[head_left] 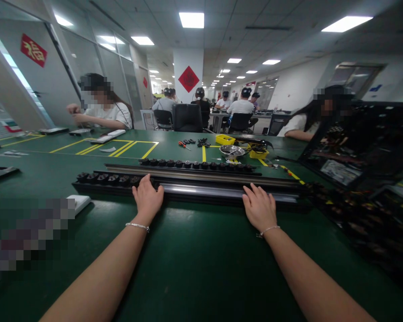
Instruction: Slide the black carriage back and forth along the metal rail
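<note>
A long black channel rail (pixel 201 191) lies across the green table in front of me. Several black knob-like parts (pixel 113 179) sit in a row in its left end, while a bare shiny strip shows along the rest. My left hand (pixel 147 199) rests over the rail at the end of this row, fingers stretched and thumb apart; what lies under the fingers is hidden. On the rail's right half, my right hand (pixel 260 206) lies with its fingers spread. Behind it are another long dark rail (pixel 188 171) and a rail filled with black parts (pixel 201 165).
Farther back are a metal bowl (pixel 232 152), yellow bins (pixel 225 140), an orange-handled screwdriver (pixel 182 144) and small black parts (pixel 203 142). Many dark parts (pixel 366 228) crowd the right side. A white object (pixel 79 203) lies at left. People sit across the table and beyond.
</note>
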`<action>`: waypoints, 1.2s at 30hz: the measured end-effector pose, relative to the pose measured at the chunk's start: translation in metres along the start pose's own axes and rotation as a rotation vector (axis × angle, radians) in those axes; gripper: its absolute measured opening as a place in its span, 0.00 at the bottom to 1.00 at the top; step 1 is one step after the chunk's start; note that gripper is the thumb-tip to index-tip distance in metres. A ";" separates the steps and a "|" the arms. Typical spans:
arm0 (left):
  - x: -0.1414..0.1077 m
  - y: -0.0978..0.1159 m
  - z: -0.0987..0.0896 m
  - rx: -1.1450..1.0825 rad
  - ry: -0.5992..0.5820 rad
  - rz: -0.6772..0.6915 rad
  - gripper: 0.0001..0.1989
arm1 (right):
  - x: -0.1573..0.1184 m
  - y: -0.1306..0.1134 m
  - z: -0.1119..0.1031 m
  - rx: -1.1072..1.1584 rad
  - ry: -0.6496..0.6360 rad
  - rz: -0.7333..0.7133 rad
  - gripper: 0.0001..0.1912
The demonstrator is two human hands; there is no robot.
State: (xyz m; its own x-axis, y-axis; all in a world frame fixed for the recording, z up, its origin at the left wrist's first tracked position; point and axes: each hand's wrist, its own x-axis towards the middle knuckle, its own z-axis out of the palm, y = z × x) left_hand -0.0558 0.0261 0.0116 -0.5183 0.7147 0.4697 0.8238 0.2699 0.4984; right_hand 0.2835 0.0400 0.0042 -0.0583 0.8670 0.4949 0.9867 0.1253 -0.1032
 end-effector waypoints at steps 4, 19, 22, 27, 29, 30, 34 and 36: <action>0.000 -0.001 0.001 0.016 -0.009 0.014 0.28 | -0.003 0.015 -0.001 0.004 -0.057 -0.173 0.25; 0.004 -0.004 -0.001 -0.008 -0.035 0.011 0.24 | -0.002 0.010 -0.003 0.053 -0.044 -0.161 0.22; 0.003 -0.002 -0.001 0.013 -0.013 -0.018 0.28 | -0.002 0.008 -0.004 0.046 -0.058 -0.147 0.22; 0.002 -0.001 0.000 0.067 -0.051 -0.023 0.27 | -0.003 0.006 -0.004 0.013 -0.087 -0.133 0.24; 0.002 -0.002 0.000 0.069 -0.056 -0.025 0.26 | -0.003 0.005 -0.004 0.009 -0.097 -0.135 0.24; 0.002 -0.002 0.000 0.071 -0.058 -0.025 0.26 | -0.003 0.005 -0.004 0.010 -0.099 -0.137 0.24; 0.002 -0.002 -0.002 0.071 -0.076 -0.013 0.23 | -0.003 0.006 -0.004 0.007 -0.101 -0.140 0.24; 0.001 0.000 -0.002 0.075 -0.091 0.012 0.22 | -0.003 0.005 -0.004 0.003 -0.101 -0.139 0.24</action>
State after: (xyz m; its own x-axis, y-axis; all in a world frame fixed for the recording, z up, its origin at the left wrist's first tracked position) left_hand -0.0573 0.0255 0.0138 -0.4884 0.7729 0.4051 0.8463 0.3064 0.4357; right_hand 0.2895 0.0364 0.0059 -0.2096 0.8850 0.4158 0.9676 0.2490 -0.0423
